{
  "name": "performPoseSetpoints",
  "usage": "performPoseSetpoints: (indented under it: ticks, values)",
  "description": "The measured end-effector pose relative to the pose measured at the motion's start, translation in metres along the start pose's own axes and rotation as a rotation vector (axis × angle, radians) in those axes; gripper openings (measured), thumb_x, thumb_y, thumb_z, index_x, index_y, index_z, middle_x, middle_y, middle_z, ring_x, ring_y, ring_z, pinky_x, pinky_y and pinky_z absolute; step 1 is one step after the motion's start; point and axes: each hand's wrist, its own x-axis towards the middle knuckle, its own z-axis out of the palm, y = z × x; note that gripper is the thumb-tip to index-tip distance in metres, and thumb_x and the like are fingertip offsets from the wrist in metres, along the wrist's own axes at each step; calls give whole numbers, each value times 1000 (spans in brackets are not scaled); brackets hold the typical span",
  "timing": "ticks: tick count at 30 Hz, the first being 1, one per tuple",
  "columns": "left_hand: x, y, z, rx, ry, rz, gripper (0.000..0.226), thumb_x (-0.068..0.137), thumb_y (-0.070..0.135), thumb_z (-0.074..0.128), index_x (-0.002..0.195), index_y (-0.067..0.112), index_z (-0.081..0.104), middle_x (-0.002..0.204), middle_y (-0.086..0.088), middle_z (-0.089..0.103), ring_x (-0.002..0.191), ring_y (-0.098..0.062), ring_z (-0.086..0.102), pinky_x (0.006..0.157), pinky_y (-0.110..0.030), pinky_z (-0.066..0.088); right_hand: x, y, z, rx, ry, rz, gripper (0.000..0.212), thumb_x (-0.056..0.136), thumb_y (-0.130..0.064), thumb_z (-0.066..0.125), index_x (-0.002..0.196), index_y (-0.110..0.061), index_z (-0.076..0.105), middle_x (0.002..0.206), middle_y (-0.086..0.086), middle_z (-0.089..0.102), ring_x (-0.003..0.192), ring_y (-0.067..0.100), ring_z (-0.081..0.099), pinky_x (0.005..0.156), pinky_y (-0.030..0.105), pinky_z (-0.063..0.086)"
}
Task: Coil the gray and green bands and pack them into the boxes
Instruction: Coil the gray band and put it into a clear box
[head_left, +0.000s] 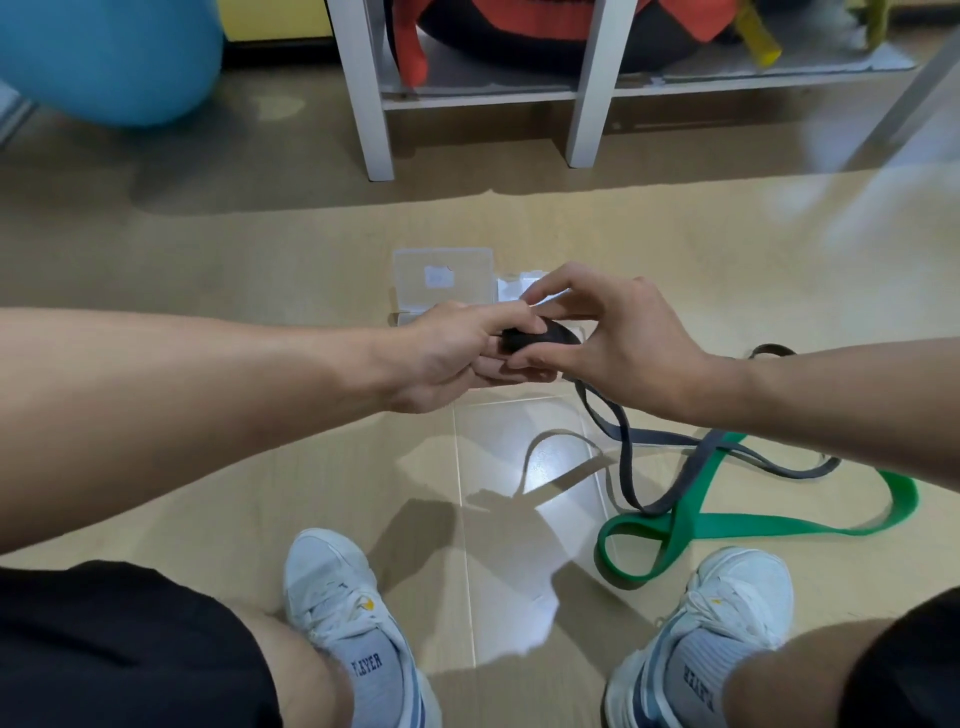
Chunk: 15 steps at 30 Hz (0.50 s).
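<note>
Squatting on the wooden floor (260, 493), you have the green band (727, 525) sprawled loose near your right shoe, well apart from the clear boxes (441, 275) lying ahead of your hands. The gray band (623, 452) trails from your hands down across the floor and over the green one. Your left hand (457, 353) grips the small dark coil (540, 338) of gray band; your right hand (613, 332) pinches its outer wrap between thumb and fingers. Keep that left grip snug so the coil cannot spring, feed each turn flat with the right, and clear the crossing before pulling slack.
</note>
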Motion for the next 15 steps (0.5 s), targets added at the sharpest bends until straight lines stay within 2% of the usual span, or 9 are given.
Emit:
performPoseSetpoints:
  ticks: [2, 5, 8, 11, 15]
  values:
    - [-2, 2, -3, -4, -73, -17, 21, 96, 13, 57, 108, 6, 72, 89, -12, 78, 88, -26, 76, 98, -30, 57, -1, -2, -1, 45, 20, 7, 41, 72, -23, 91, 103, -18, 65, 92, -16, 77, 94, -5, 71, 87, 16, 53]
    - [-2, 3, -5, -2, -102, -49, 25, 97, 17, 57, 116, 8, 71, 101, -12, 78, 101, -27, 76, 105, -34, 52, 1, -9, -5, -2, -9, -4, 46, 73, -21, 91, 100, -26, 53, 81, -21, 74, 82, -3, 71, 72, 8, 49]
    - [-1, 1, -1, 51, -73, -87, 18, 97, 23, 60, 104, 14, 74, 101, -8, 78, 108, -28, 74, 107, -38, 50, 5, -11, -8, -122, -66, -40, 48, 77, -23, 87, 99, -28, 45, 82, -9, 77, 75, 8, 72, 68, 22, 53]
    - [1, -4, 8, 213, 39, -109, 18, 93, 36, 68, 100, 20, 74, 103, -2, 77, 102, -22, 75, 100, -41, 56, 9, -10, -6, -247, -128, -84, 46, 81, -26, 82, 103, -26, 42, 80, -4, 78, 65, 15, 67, 66, 27, 52]
    - [3, -9, 14, 255, 149, -128, 16, 90, 34, 71, 94, 19, 74, 99, -4, 78, 91, -18, 78, 94, -39, 60, 10, -8, -6, -362, -175, -111, 46, 81, -21, 79, 111, -22, 44, 86, -6, 79, 66, 18, 63, 65, 28, 50]
